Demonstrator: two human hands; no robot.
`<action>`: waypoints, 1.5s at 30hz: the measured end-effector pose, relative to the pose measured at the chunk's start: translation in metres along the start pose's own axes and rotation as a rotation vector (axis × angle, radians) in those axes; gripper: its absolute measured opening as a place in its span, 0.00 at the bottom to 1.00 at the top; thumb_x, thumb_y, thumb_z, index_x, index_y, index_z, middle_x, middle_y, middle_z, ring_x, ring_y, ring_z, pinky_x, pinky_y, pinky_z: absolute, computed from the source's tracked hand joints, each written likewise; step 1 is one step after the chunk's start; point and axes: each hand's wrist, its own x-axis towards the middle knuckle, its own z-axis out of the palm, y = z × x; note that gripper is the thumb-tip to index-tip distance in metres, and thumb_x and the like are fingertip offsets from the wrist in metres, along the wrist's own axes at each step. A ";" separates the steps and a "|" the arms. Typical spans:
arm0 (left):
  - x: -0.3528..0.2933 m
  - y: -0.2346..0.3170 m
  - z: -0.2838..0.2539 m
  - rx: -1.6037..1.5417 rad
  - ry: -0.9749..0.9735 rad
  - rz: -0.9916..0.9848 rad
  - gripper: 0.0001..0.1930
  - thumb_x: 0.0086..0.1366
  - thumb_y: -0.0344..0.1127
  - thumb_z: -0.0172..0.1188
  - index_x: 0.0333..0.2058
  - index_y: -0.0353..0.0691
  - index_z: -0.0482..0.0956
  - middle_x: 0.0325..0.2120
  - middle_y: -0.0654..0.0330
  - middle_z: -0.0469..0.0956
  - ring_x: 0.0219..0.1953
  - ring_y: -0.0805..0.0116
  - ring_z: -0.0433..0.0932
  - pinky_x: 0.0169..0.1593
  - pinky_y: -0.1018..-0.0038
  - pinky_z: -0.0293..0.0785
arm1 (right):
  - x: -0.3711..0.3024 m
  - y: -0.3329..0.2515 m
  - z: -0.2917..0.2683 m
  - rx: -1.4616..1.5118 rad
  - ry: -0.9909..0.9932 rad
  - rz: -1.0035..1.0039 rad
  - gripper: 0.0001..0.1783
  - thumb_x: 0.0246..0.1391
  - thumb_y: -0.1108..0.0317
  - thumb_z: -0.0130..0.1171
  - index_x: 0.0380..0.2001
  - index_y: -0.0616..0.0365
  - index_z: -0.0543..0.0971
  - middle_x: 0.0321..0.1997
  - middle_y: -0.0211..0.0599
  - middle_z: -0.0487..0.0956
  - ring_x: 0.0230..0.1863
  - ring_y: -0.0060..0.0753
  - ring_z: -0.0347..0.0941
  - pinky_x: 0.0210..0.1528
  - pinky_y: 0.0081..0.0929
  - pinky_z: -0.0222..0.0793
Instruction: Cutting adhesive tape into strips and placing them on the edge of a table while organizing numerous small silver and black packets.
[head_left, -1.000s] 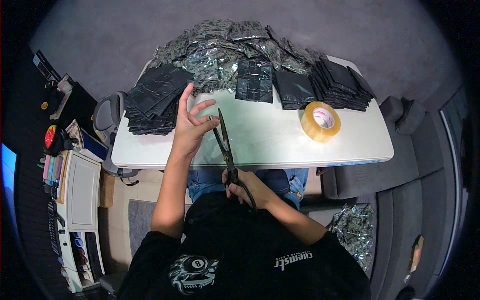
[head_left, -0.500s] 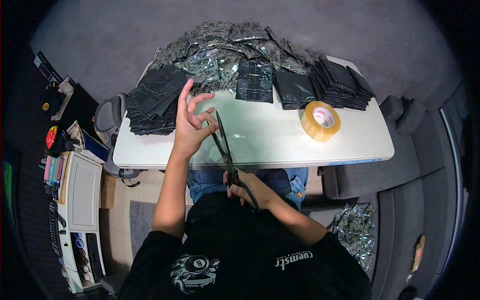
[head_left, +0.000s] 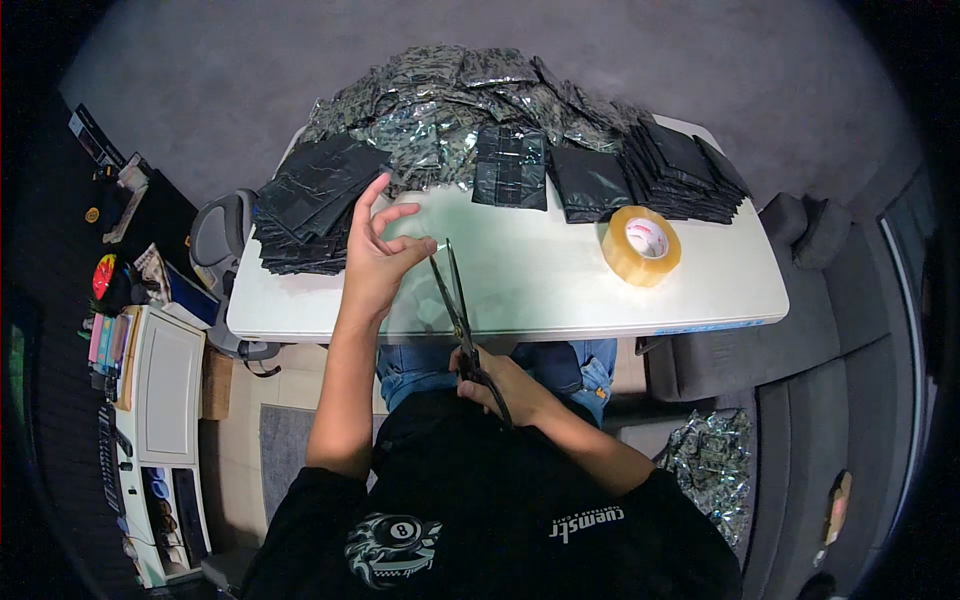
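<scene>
My right hand (head_left: 498, 382) is wrapped round the handles of black scissors (head_left: 458, 312) in front of my body. Their blades point up over the near edge of the table and stand slightly apart. Just left of the blade tips, thumb and index finger of my left hand (head_left: 378, 250) are pinched together, the other fingers raised. Something small and pale shows at that pinch, too small to make out. To the right on the table lies a roll of clear yellowish tape (head_left: 622, 262).
A white table (head_left: 540, 290) bears a stack of black packets (head_left: 310, 200) at left, a single black packet (head_left: 510, 180) in the middle and more black packets (head_left: 680, 170) at right. Behind them heaps a pile of camouflage-patterned plastic-wrapped packets (head_left: 430, 90). A grey sofa (head_left: 740, 340) stands at right.
My left index finger has come down closer to the thumb. The scissor tips have shifted slightly right and down, and the blades look a little nearer each other.
</scene>
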 end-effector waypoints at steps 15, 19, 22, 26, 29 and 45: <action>-0.005 -0.009 -0.001 0.018 0.061 -0.001 0.49 0.54 0.09 0.65 0.71 0.44 0.54 0.53 0.48 0.73 0.39 0.67 0.84 0.48 0.72 0.83 | 0.003 -0.003 0.002 0.113 0.051 -0.048 0.15 0.68 0.61 0.58 0.47 0.58 0.69 0.29 0.43 0.78 0.32 0.38 0.75 0.39 0.38 0.71; -0.007 -0.008 0.001 0.005 0.061 -0.004 0.49 0.54 0.09 0.64 0.72 0.44 0.53 0.53 0.48 0.73 0.39 0.67 0.84 0.48 0.72 0.83 | 0.003 -0.005 0.003 0.109 0.070 -0.037 0.14 0.69 0.61 0.58 0.46 0.59 0.70 0.26 0.40 0.77 0.29 0.34 0.75 0.37 0.36 0.71; -0.008 -0.011 0.000 -0.002 0.079 0.012 0.49 0.52 0.09 0.66 0.71 0.44 0.56 0.53 0.49 0.74 0.40 0.62 0.85 0.50 0.69 0.84 | 0.004 -0.006 0.003 0.126 0.077 -0.051 0.14 0.70 0.59 0.56 0.44 0.59 0.71 0.24 0.37 0.76 0.28 0.31 0.74 0.36 0.33 0.71; -0.009 -0.010 0.001 -0.021 0.080 0.023 0.49 0.52 0.09 0.66 0.71 0.43 0.55 0.52 0.49 0.74 0.39 0.63 0.85 0.49 0.68 0.84 | 0.006 0.002 0.008 0.157 0.110 -0.102 0.15 0.72 0.57 0.54 0.43 0.59 0.72 0.24 0.34 0.77 0.27 0.27 0.75 0.34 0.31 0.71; -0.010 -0.010 0.002 0.001 0.091 0.029 0.49 0.52 0.09 0.66 0.71 0.43 0.55 0.52 0.49 0.74 0.39 0.64 0.85 0.49 0.69 0.84 | 0.006 -0.002 0.007 0.177 0.115 -0.086 0.15 0.72 0.57 0.53 0.43 0.59 0.72 0.23 0.35 0.77 0.27 0.28 0.75 0.34 0.31 0.71; -0.008 -0.015 -0.001 0.037 0.102 0.036 0.49 0.53 0.10 0.67 0.71 0.43 0.55 0.51 0.49 0.75 0.40 0.63 0.85 0.49 0.69 0.84 | 0.009 0.005 0.014 0.136 0.156 -0.075 0.17 0.74 0.55 0.48 0.43 0.61 0.72 0.20 0.36 0.77 0.24 0.29 0.76 0.31 0.31 0.70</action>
